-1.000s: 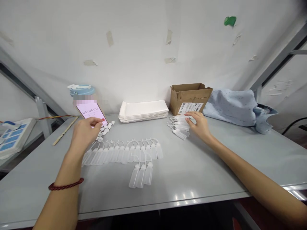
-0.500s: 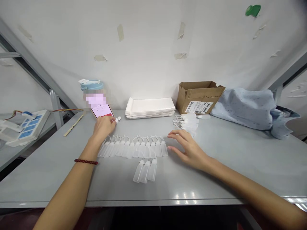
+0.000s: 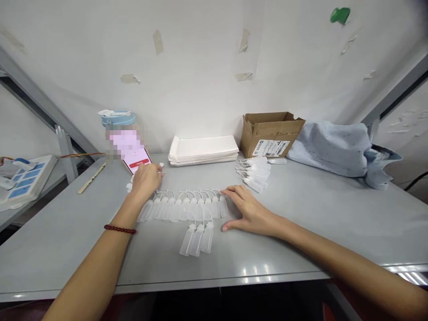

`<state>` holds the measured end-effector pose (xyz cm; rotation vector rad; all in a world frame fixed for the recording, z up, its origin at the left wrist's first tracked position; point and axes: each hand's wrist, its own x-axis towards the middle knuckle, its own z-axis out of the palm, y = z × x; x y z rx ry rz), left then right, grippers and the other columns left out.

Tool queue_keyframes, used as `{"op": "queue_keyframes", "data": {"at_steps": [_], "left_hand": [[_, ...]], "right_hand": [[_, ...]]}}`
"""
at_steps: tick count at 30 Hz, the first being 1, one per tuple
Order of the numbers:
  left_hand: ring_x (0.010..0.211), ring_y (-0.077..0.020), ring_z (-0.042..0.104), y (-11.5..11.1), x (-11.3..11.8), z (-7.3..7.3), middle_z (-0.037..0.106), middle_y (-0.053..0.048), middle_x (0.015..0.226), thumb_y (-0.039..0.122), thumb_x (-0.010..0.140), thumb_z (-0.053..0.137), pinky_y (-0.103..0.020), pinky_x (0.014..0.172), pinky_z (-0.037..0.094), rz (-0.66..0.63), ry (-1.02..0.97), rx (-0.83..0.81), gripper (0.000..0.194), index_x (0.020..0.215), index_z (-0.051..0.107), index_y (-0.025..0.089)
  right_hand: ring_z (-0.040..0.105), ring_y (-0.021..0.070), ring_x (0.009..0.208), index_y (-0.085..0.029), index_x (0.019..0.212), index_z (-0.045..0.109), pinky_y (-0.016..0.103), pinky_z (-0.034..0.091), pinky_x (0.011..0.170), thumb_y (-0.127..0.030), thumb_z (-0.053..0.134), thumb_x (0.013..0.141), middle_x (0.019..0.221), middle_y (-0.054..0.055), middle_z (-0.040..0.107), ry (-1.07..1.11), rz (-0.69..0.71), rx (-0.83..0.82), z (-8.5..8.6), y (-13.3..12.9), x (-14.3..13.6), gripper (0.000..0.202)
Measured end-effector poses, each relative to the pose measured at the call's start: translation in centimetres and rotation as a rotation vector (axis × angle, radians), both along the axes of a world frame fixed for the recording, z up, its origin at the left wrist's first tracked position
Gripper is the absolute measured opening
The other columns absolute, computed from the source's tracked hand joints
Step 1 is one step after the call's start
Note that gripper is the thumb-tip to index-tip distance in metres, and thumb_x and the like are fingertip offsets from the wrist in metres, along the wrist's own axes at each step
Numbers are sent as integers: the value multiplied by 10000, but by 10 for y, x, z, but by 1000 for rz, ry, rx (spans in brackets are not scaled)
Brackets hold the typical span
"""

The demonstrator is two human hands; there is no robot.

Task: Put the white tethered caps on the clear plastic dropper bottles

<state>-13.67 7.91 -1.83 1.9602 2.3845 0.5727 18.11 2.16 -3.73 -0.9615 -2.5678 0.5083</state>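
Note:
My left hand (image 3: 146,178) is closed beside the phone (image 3: 136,159), over small white pieces; a thin white bit shows at its fingertips, too small to name. My right hand (image 3: 245,209), fingers apart and holding nothing, is at the right end of a row of translucent bottles (image 3: 180,209) with looped white straps. In front of the row lie three more bottles (image 3: 197,240), side by side. Behind my right hand is a fanned pile of similar bottles (image 3: 257,171).
A stack of white sheets (image 3: 203,150) lies by the wall, with an open cardboard box (image 3: 267,136) and a pale blue cloth (image 3: 331,149) to its right. A blue-lidded container (image 3: 117,119) is behind the phone. A thin strip (image 3: 91,179) lies at left.
The view has shifted slightly to the right. My right hand has come nearer the row's right end, thumb and fingers wider apart. My left hand remains by the phone, slightly lower.

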Motion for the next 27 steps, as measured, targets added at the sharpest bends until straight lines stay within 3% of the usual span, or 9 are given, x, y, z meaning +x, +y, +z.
{"op": "queue_keyframes", "data": {"at_steps": [3,5,7,10,13,16,19,24,27], "left_hand": [[990,-331,596,-5,16,9,687,-148,945,320,759,531,-408,844,447,-51,-97,53,327,981,666,122],[914,-248,634,-13,32,16,697,-101,941,388,781,531,-326,804,478,-121,-194,58,358,1008,643,135],[866,-187,645,-25,52,22,699,-54,945,469,790,524,-262,763,489,-229,-304,36,380,988,643,168],[856,-197,618,-43,80,26,680,-70,963,486,792,539,-288,738,470,-377,-678,-86,424,1052,632,164],[837,-185,575,-56,98,27,659,-62,1043,480,825,508,-295,730,434,-428,-796,-208,419,1102,618,185],[792,-159,530,-61,102,27,634,-52,1102,477,836,507,-294,741,407,-436,-890,-283,370,1023,644,189],[735,-134,492,-61,99,25,628,-42,1005,474,830,531,-288,733,389,-433,-1009,-307,334,937,657,184],[711,-109,454,-59,96,22,578,-17,888,422,781,629,-246,657,364,-447,-1262,-321,253,859,666,185],[690,-103,443,-60,99,23,559,-17,836,379,747,679,-228,617,351,-436,-1375,-341,225,841,673,175]], "right_hand": [[414,308,1081,-131,1323,382,514,391,926,-624,659,661,1182,166,452,-6,-17,-12,-1,1,-1,871],[409,307,1077,-147,1263,443,509,392,914,-603,646,692,1168,159,454,-5,-9,-7,-1,0,-2,759],[410,296,1064,-142,1169,505,487,392,908,-523,641,743,1145,152,461,-2,-1,-3,0,-2,-4,588],[421,272,1038,-130,1090,526,458,393,899,-334,621,785,1109,140,476,7,-3,-56,5,-4,-5,379],[412,259,1049,-120,1146,492,445,386,917,-185,592,741,1114,131,464,16,-15,-133,12,-6,-1,422],[393,251,1083,-104,1221,439,432,371,951,-105,569,680,1138,131,436,12,-8,-192,20,-8,5,556],[392,257,1091,-97,1254,414,433,379,951,-189,623,688,1148,134,427,2,-12,-223,25,-12,6,611],[416,291,1050,-102,1268,432,475,408,904,-547,684,668,1146,158,439,0,-70,-150,17,-18,-3,789],[429,299,1003,-87,1233,462,497,426,860,-591,658,674,1105,170,459,5,-86,-73,10,-19,-8,778]]}}
